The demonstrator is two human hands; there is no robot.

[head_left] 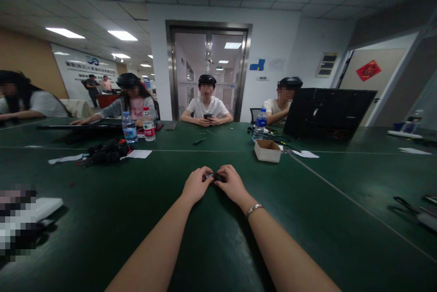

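Both forearms reach forward over the green tabletop (218, 233). My left hand (196, 186) is closed, its thumb and fingers pinching a small silvery or clear piece (208, 176) whose kind I cannot make out. Beside it, my right hand (232, 184) is closed around a small black object (218, 176), mostly hidden by the fingers. The two small things meet end to end between my hands; whether they are joined I cannot tell. A silver bracelet (254, 210) circles my right wrist.
Ahead to the right stands an open cardboard box (268, 151) near a water bottle (260, 125). Two bottles (129, 128) and a black cable bundle (107, 151) are at left. A screwdriver-like tool (200, 141) lies ahead. People sit opposite; a large black panel (329, 112) stands right.
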